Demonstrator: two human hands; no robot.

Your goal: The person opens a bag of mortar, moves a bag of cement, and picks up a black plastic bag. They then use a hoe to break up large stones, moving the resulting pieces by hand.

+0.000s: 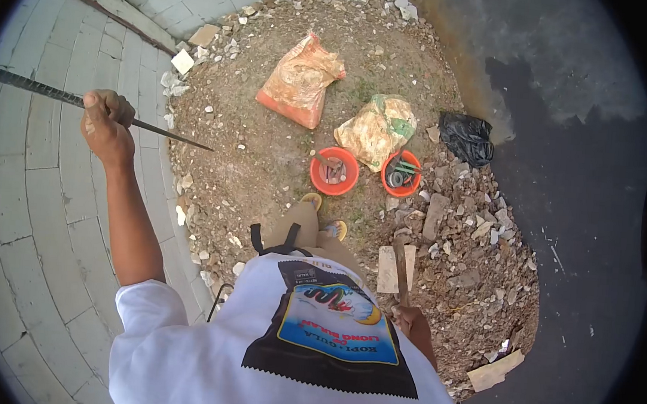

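Observation:
My left hand (108, 128) is raised beside the block wall, closed around a ribbed steel bar (50, 93). The bar slants across the left of the view, its thinner-looking end over the dirt ground. Low on the right, my right hand (414, 327) grips a wooden handle (402, 276), partly hidden by my shirt. The handle points forward over a pale flat slab (388, 270); what its far end carries I cannot make out against the rubble.
Ahead of my sandalled feet (312, 200) stand an orange bucket (315, 180) and another orange bucket (413, 191) holding tools. Two dirty sacks (298, 87) lie beyond, with a black plastic bag (464, 140) nearby. Rubble (476, 276) covers the right; a grey block wall (47, 183) rises left.

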